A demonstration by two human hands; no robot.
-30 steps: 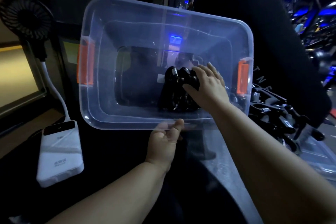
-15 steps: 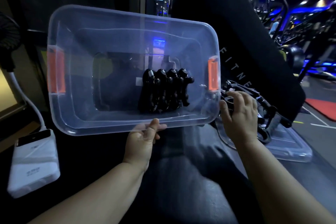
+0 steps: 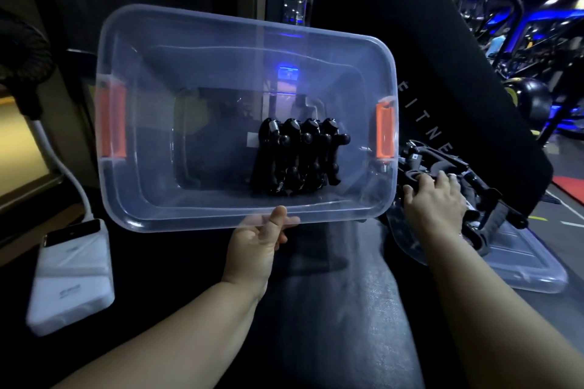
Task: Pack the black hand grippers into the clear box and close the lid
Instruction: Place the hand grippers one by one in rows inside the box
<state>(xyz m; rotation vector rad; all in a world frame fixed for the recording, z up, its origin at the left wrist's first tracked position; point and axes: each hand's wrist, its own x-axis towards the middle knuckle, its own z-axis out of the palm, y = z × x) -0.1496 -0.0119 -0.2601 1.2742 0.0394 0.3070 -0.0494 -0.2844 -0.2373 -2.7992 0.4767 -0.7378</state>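
Note:
The clear box with orange latches is tilted up toward me, and my left hand grips its near rim. Several black hand grippers stand side by side in the right half of the box's bottom. To the right of the box, my right hand reaches into a pile of loose black hand grippers, its fingers curled over one of them. That pile lies on the clear lid, which is flat on the dark surface.
A white power bank with a white cable lies at the left, below a small black fan. A large black padded bench back rises behind the box. Gym equipment under blue light fills the far right.
My right hand left the box, where it had set grippers, and moved right to the loose pile on the lid. My left hand kept hold of the box's rim.

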